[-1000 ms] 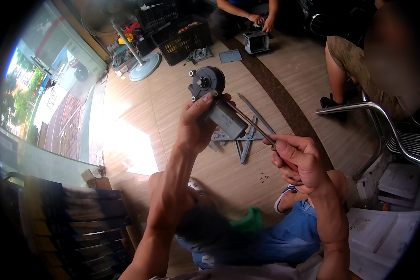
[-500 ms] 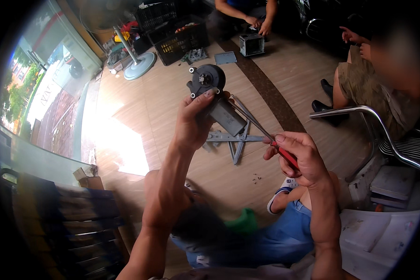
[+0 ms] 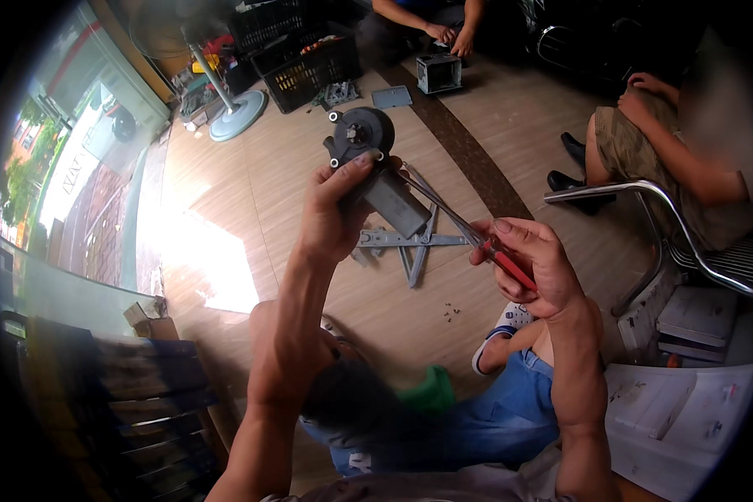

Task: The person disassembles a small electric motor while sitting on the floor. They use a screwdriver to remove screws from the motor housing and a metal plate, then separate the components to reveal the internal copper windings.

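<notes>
A small electric gear motor (image 3: 400,206), with a grey cylindrical body and a round black gear housing, is gripped in my left hand (image 3: 335,201). The thumb presses on the housing beside its small toothed gear. My right hand (image 3: 544,259) is closed round the red handle of a screwdriver (image 3: 510,266). Its long metal shaft slants up and left toward the motor's side; whether the tip touches the motor cannot be made out. Below and beyond both hands, a metal scissor-arm window regulator (image 3: 412,241) lies on the floor.
Several small dark bits (image 3: 452,312) lie on the tiles. Ahead are a fan base (image 3: 238,115), black crates (image 3: 314,74) and a co-worker's hands (image 3: 448,35) over a box-shaped metal housing (image 3: 440,74). A seated person in a metal chair (image 3: 657,188) is at right; a green object (image 3: 431,389) lies below.
The view has shifted slightly, moving the scene left in the picture. Both my hands keep their grips. The seated person's raised hand has come down toward the knee.
</notes>
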